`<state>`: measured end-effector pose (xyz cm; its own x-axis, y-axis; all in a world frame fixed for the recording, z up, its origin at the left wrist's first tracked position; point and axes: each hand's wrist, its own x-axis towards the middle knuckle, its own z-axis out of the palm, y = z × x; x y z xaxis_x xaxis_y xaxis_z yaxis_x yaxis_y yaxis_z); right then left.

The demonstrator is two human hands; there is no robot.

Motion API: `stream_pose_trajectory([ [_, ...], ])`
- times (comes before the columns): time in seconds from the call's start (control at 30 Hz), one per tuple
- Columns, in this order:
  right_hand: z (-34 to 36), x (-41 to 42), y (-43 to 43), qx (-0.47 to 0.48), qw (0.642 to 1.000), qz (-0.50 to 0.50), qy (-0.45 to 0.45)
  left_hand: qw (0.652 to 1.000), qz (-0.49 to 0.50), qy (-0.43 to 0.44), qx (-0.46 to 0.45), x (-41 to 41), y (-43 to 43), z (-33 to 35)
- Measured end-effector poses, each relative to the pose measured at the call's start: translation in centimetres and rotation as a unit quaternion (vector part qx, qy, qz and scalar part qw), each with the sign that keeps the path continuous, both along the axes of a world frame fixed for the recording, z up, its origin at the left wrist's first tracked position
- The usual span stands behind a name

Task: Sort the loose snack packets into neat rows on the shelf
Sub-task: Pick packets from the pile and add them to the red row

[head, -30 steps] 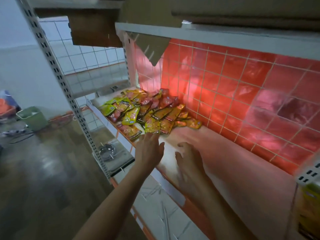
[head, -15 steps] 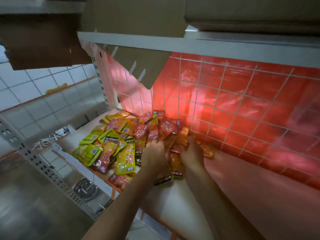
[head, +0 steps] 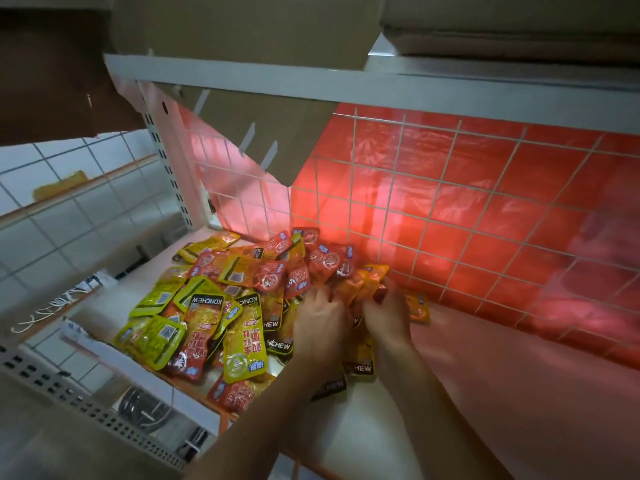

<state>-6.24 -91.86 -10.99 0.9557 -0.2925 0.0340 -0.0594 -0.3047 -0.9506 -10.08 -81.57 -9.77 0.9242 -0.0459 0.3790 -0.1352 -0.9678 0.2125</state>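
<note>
Red plastic sheeting glows behind the white wire grid [head: 450, 202] that backs the shelf [head: 381, 431]. On the left part of that shelf the snack packets [head: 221, 306] lie in one loose heap, yellow, green, orange and red ones overlapping at all angles, several face down, some showing "KONCHEW" in white on a black band. The heap reaches from the front lip back to the grid. To its right the shelf surface is bare and tinted pink. Brown cardboard boxes [head: 242, 26] stand on the upper shelf [head: 433, 88]; their contents are hidden, and one flap [head: 263, 133] hangs down in front of the grid.

Both arms reach in from below to the right edge of the heap. The left grip [head: 320, 323] has its fingers curled down among the packets, closed on a bunch of them. The right grip [head: 388, 315], just beside it and nearly touching, is clamped round a clutch of orange packets near the grid.
</note>
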Motion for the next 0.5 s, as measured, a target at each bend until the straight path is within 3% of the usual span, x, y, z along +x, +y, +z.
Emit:
stream_pose_trajectory([
  [0.23,0.0,-1.4,-3.2,0.126,0.992,-0.031,-0.003,0.987,-0.089,0.004,-0.137,-0.9,-2.2,0.5],
  [0.33,0.7,-2.8,-5.4,0.177,0.982,-0.063,-0.005,0.958,-0.110,0.063,-0.257,-1.5,-3.3,1.3],
  [0.5,2.2,-6.0,-9.0,0.222,0.969,-0.091,-0.058,0.906,-0.115,0.179,-0.367,-2.2,-6.6,2.2],
])
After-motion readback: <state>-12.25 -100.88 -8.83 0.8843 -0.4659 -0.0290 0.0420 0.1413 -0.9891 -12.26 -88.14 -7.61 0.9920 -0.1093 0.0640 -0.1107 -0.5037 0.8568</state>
